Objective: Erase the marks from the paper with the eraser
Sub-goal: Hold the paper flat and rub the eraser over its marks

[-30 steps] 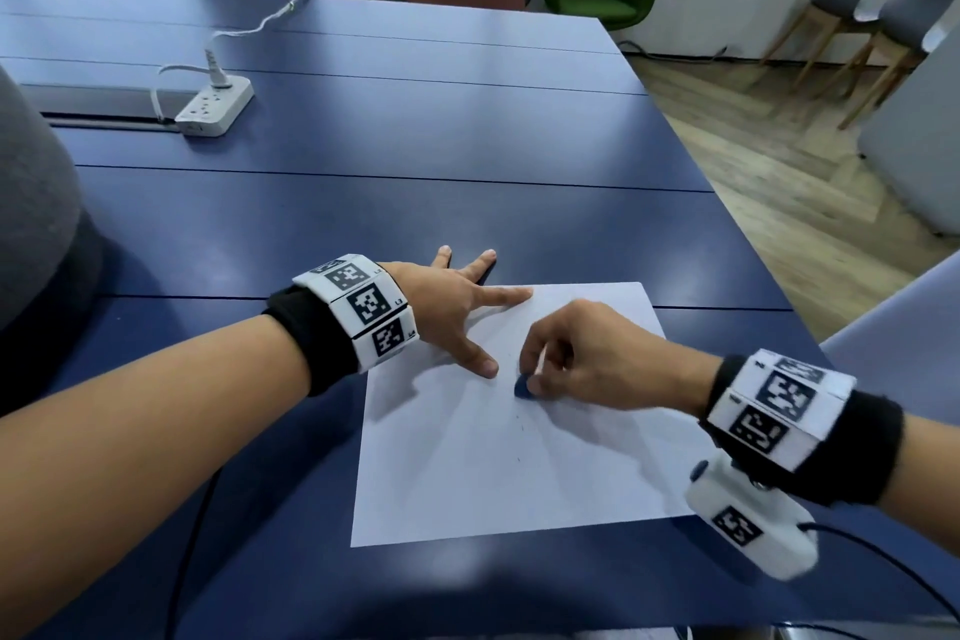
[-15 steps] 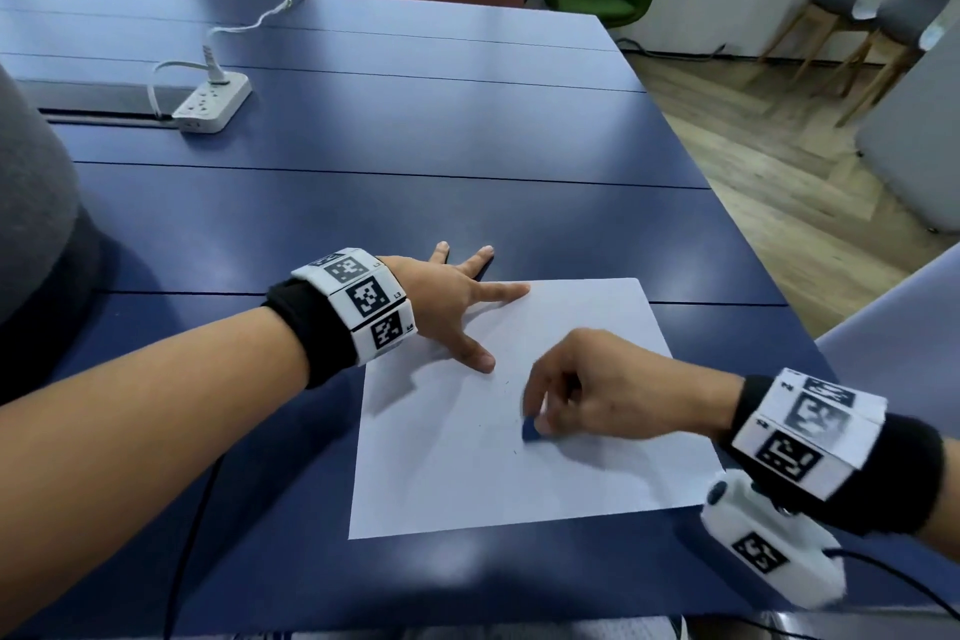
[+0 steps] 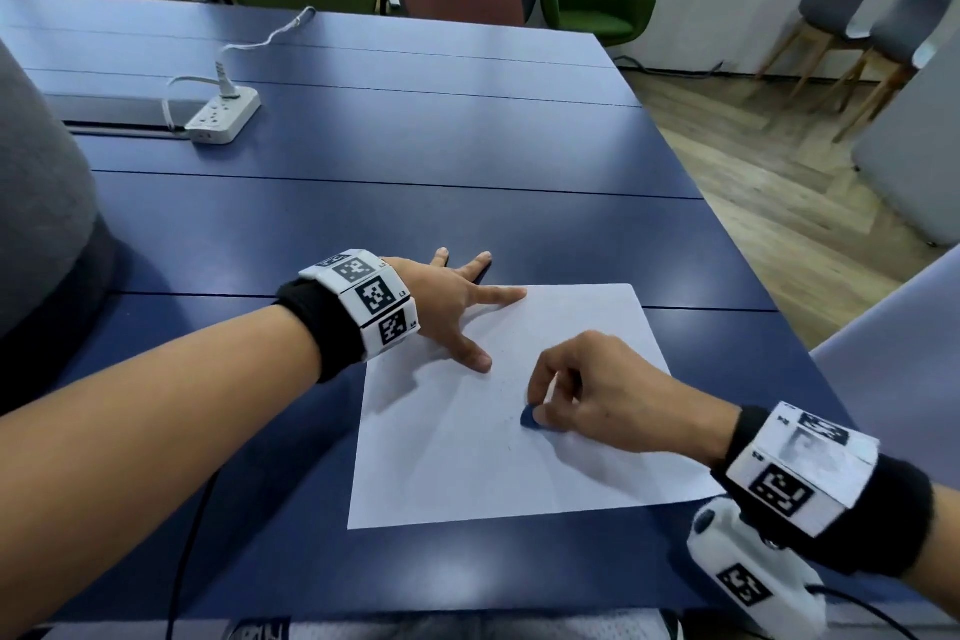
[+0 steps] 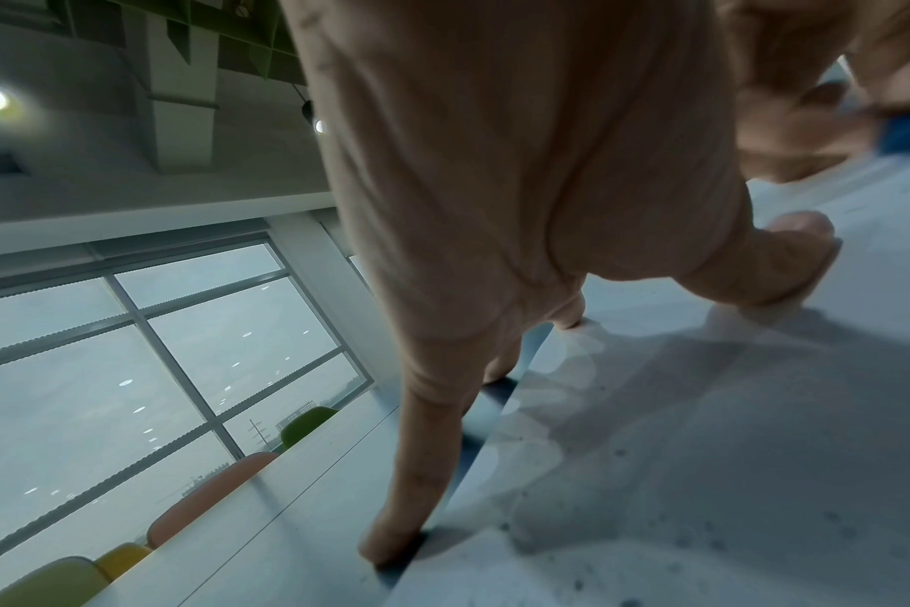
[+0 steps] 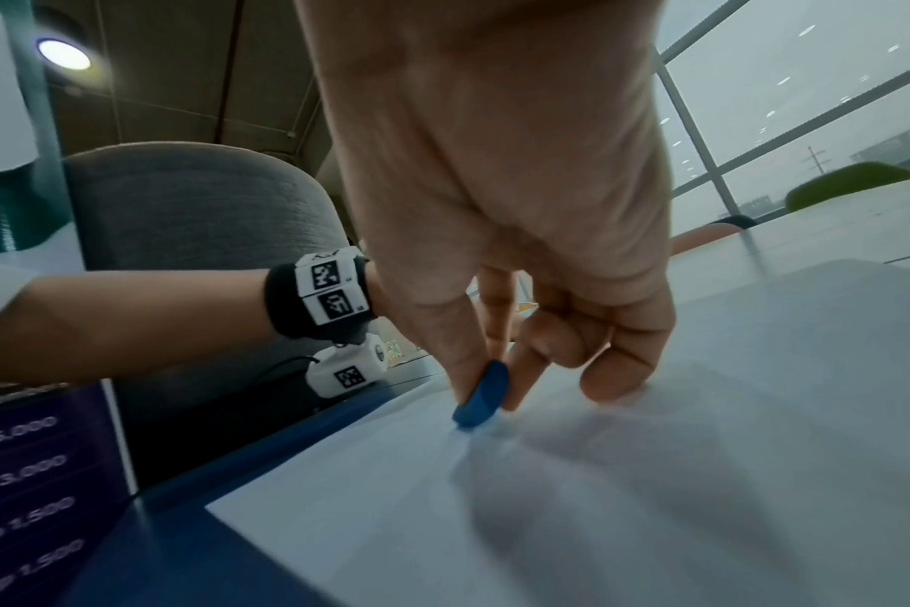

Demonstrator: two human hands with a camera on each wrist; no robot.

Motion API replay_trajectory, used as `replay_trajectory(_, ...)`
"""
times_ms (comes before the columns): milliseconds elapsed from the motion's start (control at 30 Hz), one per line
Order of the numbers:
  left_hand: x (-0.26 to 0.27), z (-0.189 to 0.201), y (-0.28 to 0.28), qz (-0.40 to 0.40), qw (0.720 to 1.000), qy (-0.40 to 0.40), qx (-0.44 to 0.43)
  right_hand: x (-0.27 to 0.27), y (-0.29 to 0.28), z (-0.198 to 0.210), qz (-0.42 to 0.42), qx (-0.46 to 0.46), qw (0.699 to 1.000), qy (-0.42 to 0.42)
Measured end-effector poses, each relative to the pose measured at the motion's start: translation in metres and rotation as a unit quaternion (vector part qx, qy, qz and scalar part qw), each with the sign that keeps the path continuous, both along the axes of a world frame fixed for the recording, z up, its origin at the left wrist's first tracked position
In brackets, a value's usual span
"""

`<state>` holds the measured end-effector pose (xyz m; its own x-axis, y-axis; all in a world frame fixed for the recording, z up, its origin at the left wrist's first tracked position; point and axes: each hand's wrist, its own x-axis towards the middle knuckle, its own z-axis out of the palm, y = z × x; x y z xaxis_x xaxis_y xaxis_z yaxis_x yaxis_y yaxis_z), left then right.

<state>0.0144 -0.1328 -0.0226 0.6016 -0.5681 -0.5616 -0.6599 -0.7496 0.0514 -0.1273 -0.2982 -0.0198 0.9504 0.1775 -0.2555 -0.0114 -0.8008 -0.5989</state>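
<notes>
Pinching the eraser (image 3: 531, 417) between thumb and fingertips of my right hand (image 3: 597, 392), I press its edge on the paper (image 3: 467, 473), nearer my body than half a second ago; the rubbing has worked down the sheet. My left hand (image 3: 457, 299), spread flat, still pins the far corner. Faint specks remain just left of my grip, so erasing seems unfinished.

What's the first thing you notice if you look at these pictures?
A white sheet of paper lies on the big dark blue table, near its front edge. The right hand pinches a small blue eraser against the middle of the paper, while the left hand presses spread fingers on the sheet's far left corner. Both wrists wear white bands with black square patterns.
</notes>
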Motion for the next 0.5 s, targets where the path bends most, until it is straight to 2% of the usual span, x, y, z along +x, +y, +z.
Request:
replay_trajectory(100, 0.000, -0.001, 0.000, -0.002, 1.000, -0.007, 0.005, -0.009, 0.002, 0.001, 0.024, -0.003, 0.999, 0.021)
replay_trajectory(233, -0.002, 0.000, -0.001, -0.003, 1.000, -0.013, 0.013, -0.003, 0.000, -0.001, -0.054, 0.009, 0.998, -0.028)
replay_trajectory(400, -0.005, 0.004, -0.001, 0.000, 1.000, -0.018, 0.013, -0.020, 0.003, 0.001, 0.004, 0.008, 1.000, 0.003)
replay_trajectory(500, -0.007, 0.005, -0.001, 0.000, 1.000, -0.027, 0.010, -0.036, -0.006, -0.001, -0.072, 0.006, 0.996, -0.060)
